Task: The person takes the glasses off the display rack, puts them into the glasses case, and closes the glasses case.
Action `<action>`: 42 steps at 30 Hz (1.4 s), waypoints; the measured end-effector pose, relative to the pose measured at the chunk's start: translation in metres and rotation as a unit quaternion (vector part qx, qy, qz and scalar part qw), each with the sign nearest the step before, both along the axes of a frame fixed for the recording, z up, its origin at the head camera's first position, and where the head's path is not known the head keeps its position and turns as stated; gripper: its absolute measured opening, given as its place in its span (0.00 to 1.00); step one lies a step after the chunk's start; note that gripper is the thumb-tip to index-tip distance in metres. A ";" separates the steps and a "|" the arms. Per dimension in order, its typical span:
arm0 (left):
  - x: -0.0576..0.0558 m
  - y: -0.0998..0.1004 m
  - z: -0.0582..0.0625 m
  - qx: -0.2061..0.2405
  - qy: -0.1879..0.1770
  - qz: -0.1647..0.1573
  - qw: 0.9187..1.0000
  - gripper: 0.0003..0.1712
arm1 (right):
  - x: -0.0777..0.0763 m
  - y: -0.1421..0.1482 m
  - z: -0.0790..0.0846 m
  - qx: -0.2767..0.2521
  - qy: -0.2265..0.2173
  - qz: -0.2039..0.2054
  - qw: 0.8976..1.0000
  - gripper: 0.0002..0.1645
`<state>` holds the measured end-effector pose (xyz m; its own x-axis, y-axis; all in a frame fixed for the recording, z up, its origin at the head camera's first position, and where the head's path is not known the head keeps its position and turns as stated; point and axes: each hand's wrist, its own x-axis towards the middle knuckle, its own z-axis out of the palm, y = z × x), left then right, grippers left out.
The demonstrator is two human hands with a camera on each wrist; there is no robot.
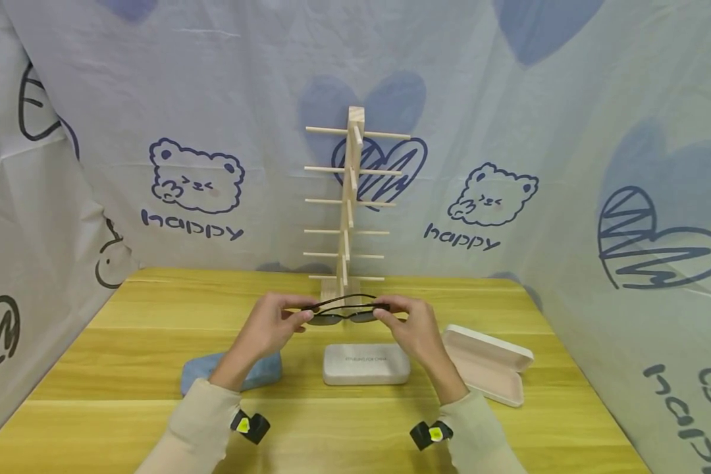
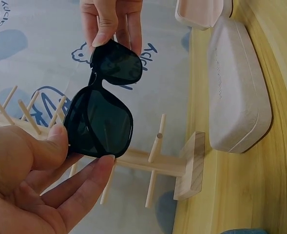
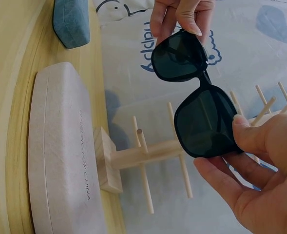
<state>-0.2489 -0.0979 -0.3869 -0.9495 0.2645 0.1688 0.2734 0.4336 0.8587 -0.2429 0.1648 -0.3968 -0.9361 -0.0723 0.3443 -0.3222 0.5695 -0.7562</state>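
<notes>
A pair of black sunglasses (image 1: 363, 316) with dark lenses is held up between both hands, in front of the foot of a wooden display rack (image 1: 348, 197). My left hand (image 1: 275, 322) pinches the left end of the frame between thumb and fingers. At the opposite end, my right hand (image 1: 411, 322) grips the frame in the same way. The temples stretch away toward the rack in the head view. Both dark lenses (image 2: 109, 119) show plainly in the left wrist view, and thumb and fingertips lie at the outer rim.
Below the hands a closed pale glasses case (image 1: 366, 365) lies on the wooden table (image 1: 308, 428). To the left is a blue case (image 1: 263, 372), partly behind the left forearm. An open white case (image 1: 486, 365) lies at the right. A printed curtain (image 1: 272, 79) hangs behind the rack.
</notes>
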 end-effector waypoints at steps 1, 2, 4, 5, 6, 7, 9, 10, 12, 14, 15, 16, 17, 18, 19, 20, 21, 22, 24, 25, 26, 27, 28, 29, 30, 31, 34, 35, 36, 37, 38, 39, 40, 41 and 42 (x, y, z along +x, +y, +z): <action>0.000 0.000 0.000 -0.001 0.002 -0.002 1.000 0.16 | 0.000 0.000 0.000 0.001 0.002 -0.001 1.000 0.11; 0.000 0.000 0.000 -0.001 0.002 -0.001 1.000 0.15 | 0.000 0.000 0.000 -0.001 0.000 -0.002 1.000 0.11; 0.001 0.001 0.000 0.000 0.004 -0.002 1.000 0.15 | 0.000 0.000 0.000 -0.003 0.000 -0.003 1.000 0.11; 0.001 0.001 -0.001 0.000 0.005 -0.003 1.000 0.15 | 0.000 0.000 0.000 -0.003 0.004 -0.002 1.000 0.11; 0.001 0.001 -0.001 0.002 0.006 -0.004 1.000 0.15 | -0.001 0.001 0.000 -0.004 0.006 -0.001 1.000 0.11; 0.001 0.001 -0.001 0.003 0.008 -0.006 1.000 0.15 | -0.001 0.001 0.000 -0.004 0.008 0.000 1.000 0.11; 0.000 0.001 -0.002 0.006 0.007 -0.007 1.000 0.14 | -0.002 0.001 -0.001 -0.006 0.008 0.002 1.000 0.12; 0.000 0.001 -0.002 0.008 0.007 -0.007 1.000 0.14 | -0.002 0.001 -0.001 -0.007 0.009 0.003 1.000 0.12; 0.000 0.001 -0.002 0.010 0.006 -0.008 1.000 0.14 | -0.002 0.001 -0.001 -0.009 0.005 0.004 1.000 0.12; 0.000 0.001 -0.002 0.009 0.003 -0.009 1.000 0.14 | -0.002 0.001 -0.002 -0.010 0.003 0.005 1.000 0.11; 0.000 0.001 -0.003 0.009 0.003 -0.009 1.000 0.14 | -0.002 0.001 -0.002 -0.011 0.000 0.005 1.000 0.11; 0.000 0.001 -0.003 0.007 0.003 -0.009 1.000 0.14 | -0.001 0.001 -0.002 -0.012 -0.002 0.005 1.000 0.11; 0.000 0.001 -0.003 0.006 0.003 -0.010 1.000 0.14 | -0.001 0.001 -0.002 -0.013 -0.004 0.006 1.000 0.11; 0.000 0.001 -0.003 0.005 0.004 -0.011 1.000 0.13 | -0.001 0.001 -0.002 -0.015 -0.006 0.007 1.000 0.11; 0.000 0.000 -0.004 0.004 0.005 -0.012 1.000 0.13 | -0.001 0.001 -0.002 -0.016 -0.007 0.008 1.000 0.11; 0.000 0.000 -0.004 0.003 0.004 -0.013 1.000 0.13 | -0.002 0.002 -0.003 -0.015 -0.009 0.009 1.000 0.11; -0.001 0.000 -0.005 0.001 0.004 -0.014 1.000 0.13 | -0.002 0.002 -0.003 -0.013 -0.008 0.011 1.000 0.12; -0.001 -0.001 -0.005 -0.001 0.003 -0.017 1.000 0.13 | -0.002 0.002 -0.004 -0.010 -0.006 0.013 1.000 0.12; -0.001 -0.001 -0.006 -0.004 -0.001 -0.023 1.000 0.13 | -0.002 0.004 -0.005 -0.005 -0.003 0.017 1.000 0.11; -0.002 -0.001 -0.006 -0.005 -0.004 -0.026 1.000 0.13 | -0.002 0.004 -0.006 0.000 -0.001 0.018 1.000 0.11; -0.002 -0.001 -0.006 -0.007 -0.005 -0.028 1.000 0.13 | -0.001 0.005 -0.007 0.004 0.001 0.019 1.000 0.11; -0.002 0.000 -0.007 -0.009 -0.007 -0.030 0.999 0.13 | -0.001 0.006 -0.008 0.005 0.001 0.020 1.000 0.10; -0.002 0.000 -0.007 -0.009 -0.008 -0.032 0.999 0.13 | -0.001 0.007 -0.009 0.005 0.000 0.021 1.000 0.10; -0.002 0.000 -0.007 -0.010 -0.009 -0.032 0.999 0.13 | -0.001 0.008 -0.010 0.007 -0.001 0.022 1.000 0.11; -0.002 0.001 -0.008 -0.010 -0.009 -0.033 0.999 0.13 | -0.001 0.008 -0.010 0.007 -0.004 0.023 1.000 0.11; -0.002 0.001 -0.008 -0.010 -0.010 -0.034 0.999 0.13 | -0.001 0.009 -0.011 0.008 -0.005 0.024 1.000 0.11; -0.001 0.002 -0.010 -0.010 -0.014 -0.038 0.999 0.13 | -0.001 0.012 -0.013 0.006 -0.011 0.025 1.000 0.12; 0.000 0.003 -0.011 -0.009 -0.014 -0.042 0.999 0.13 | 0.000 0.013 -0.013 0.005 -0.013 0.026 1.000 0.12; 0.000 0.003 -0.012 -0.009 -0.017 -0.043 0.999 0.14 | 0.000 0.014 -0.014 0.001 -0.015 0.026 1.000 0.13; 0.000 0.003 -0.013 -0.010 -0.019 -0.043 0.999 0.14 | 0.000 0.015 -0.014 -0.002 -0.016 0.027 1.000 0.13; 0.000 0.004 -0.015 -0.011 -0.018 -0.045 0.999 0.14 | 0.001 0.015 -0.015 -0.007 -0.020 0.027 0.999 0.13; 0.000 0.004 -0.016 -0.011 -0.020 -0.045 0.999 0.14 | 0.001 0.016 -0.015 -0.013 -0.022 0.029 0.999 0.13; 0.000 0.005 -0.017 -0.011 -0.020 -0.046 0.999 0.14 | 0.001 0.016 -0.016 -0.018 -0.025 0.030 0.999 0.14; 0.000 0.005 -0.018 -0.010 -0.021 -0.046 0.999 0.14 | 0.001 0.017 -0.017 -0.022 -0.028 0.030 0.999 0.14; 0.000 0.006 -0.019 -0.010 -0.022 -0.046 0.999 0.14 | 0.001 0.018 -0.017 -0.026 -0.031 0.029 0.999 0.14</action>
